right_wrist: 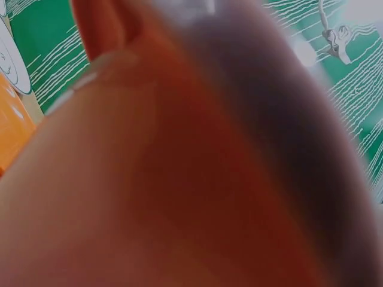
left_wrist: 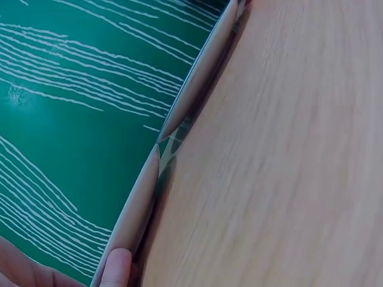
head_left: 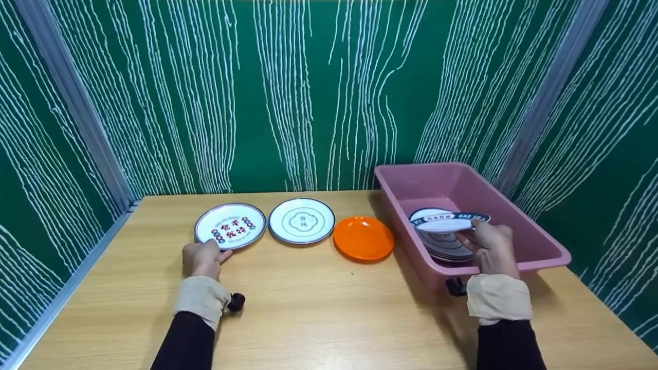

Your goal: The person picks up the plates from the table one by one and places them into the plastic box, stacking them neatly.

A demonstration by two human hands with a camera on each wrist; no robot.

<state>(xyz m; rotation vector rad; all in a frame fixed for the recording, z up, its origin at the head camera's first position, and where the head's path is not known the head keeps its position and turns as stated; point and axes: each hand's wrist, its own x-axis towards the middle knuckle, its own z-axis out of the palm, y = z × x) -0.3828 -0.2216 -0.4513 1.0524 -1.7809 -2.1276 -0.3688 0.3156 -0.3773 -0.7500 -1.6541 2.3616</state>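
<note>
In the head view, my left hand (head_left: pixel 203 257) pinches the near rim of a white plate (head_left: pixel 231 223) with red characters, which lies on the table. The left wrist view shows its thumb (left_wrist: pixel 118 267) against the side of that plate. My right hand (head_left: pixel 494 248) grips a tilted plate (head_left: pixel 443 224) with a dark lettered rim, above the stack of plates (head_left: pixel 444 249) in the pink basin (head_left: pixel 545 257). In the right wrist view, the blurred hand fills most of the frame.
A white plate (head_left: pixel 302 221) with a dark rim and an orange plate (head_left: pixel 364 238) lie in a row on the wooden table (head_left: pixel 329 318). The basin's raised walls stand around the stack. A green wall (head_left: pixel 329 103) with white lines rises behind the table.
</note>
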